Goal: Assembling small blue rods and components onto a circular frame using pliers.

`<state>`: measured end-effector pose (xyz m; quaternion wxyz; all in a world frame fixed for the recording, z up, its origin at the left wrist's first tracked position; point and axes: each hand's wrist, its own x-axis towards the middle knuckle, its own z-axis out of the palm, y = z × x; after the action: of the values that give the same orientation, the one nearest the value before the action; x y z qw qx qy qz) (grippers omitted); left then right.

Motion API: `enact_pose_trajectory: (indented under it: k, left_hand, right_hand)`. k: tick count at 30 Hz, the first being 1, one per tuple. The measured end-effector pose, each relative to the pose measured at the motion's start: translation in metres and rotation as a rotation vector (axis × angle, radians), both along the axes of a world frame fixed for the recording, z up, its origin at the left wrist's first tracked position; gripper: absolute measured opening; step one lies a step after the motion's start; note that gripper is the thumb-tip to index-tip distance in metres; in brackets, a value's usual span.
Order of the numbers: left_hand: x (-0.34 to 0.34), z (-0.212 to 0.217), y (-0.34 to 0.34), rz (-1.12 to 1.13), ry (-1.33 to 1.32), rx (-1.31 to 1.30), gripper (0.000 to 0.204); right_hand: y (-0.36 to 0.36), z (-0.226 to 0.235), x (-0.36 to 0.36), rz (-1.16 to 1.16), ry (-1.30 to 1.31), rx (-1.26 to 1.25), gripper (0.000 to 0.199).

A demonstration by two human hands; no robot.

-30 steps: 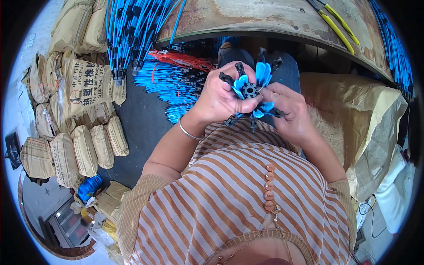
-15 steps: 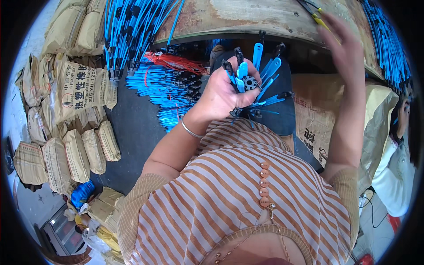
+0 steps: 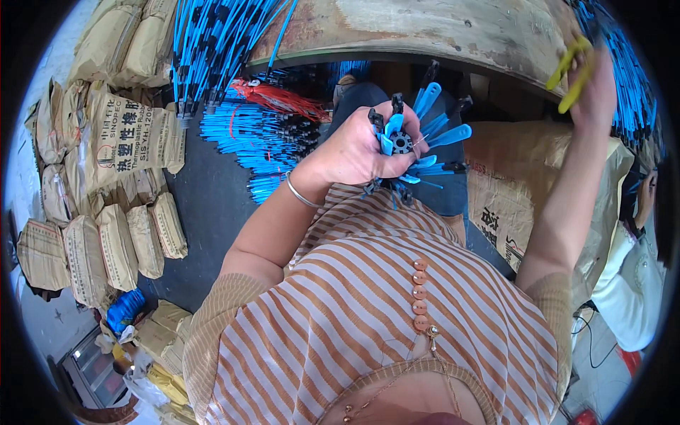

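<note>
My left hand (image 3: 358, 152) is closed round a bundle of blue sticks with black clips (image 3: 433, 131). A round black hub with holes (image 3: 401, 144) shows at its middle, and the blue flat ends fan out around it, mostly to the right. A thin pale strand shows beside the hub. Away to the right, over the table's edge, my right hand (image 3: 593, 92) is closed on yellow-handled pliers (image 3: 572, 65). The jaws of the pliers are hard to make out against the dark background.
A worn wooden table (image 3: 404, 25) spans the top. Blue rods with black fittings (image 3: 219, 42) stand at upper left, above stacked blue rods (image 3: 241, 138) and red strands (image 3: 280, 98). Brown paper sacks (image 3: 131, 134) line the left; a large sack (image 3: 506, 184) lies right. Another person's arm (image 3: 646, 198) shows far right.
My right hand has taken the yellow-handled pliers off the table and moved right with them. My left hand still grips the bundle, slightly turned and a little further left.
</note>
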<state>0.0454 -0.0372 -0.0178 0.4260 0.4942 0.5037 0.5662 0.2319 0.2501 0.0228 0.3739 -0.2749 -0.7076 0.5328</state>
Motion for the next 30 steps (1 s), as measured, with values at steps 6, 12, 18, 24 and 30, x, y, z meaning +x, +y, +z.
enact_pose_trajectory:
  k: [6, 12, 18, 24, 30]
  left_hand:
    - [0.0, -0.008, 0.005, 0.046, 0.049, -0.009, 0.023]
    - [0.002, 0.005, 0.012, -0.021, 0.112, -0.03, 0.025]
    - [0.005, 0.012, 0.009, 0.023, 0.179, -0.148, 0.027]
    - [0.003, 0.005, 0.009, 0.117, 0.175, -0.093, 0.03]
    - [-0.006, 0.013, 0.008, 0.089, 0.12, -0.168, 0.03]
  right_hand:
    - [-0.146, -0.045, 0.043, 0.186, -0.001, -0.721, 0.045]
    - [-0.165, -0.064, 0.033, -0.151, -0.353, 0.855, 0.042]
    - [-0.149, -0.039, 0.028, -0.062, -0.367, 1.394, 0.048]
    - [-0.183, -0.052, 0.017, -0.142, -0.446, 1.201, 0.05]
    - [-0.18, -0.024, 0.023, 0.132, -0.572, 0.83, 0.052]
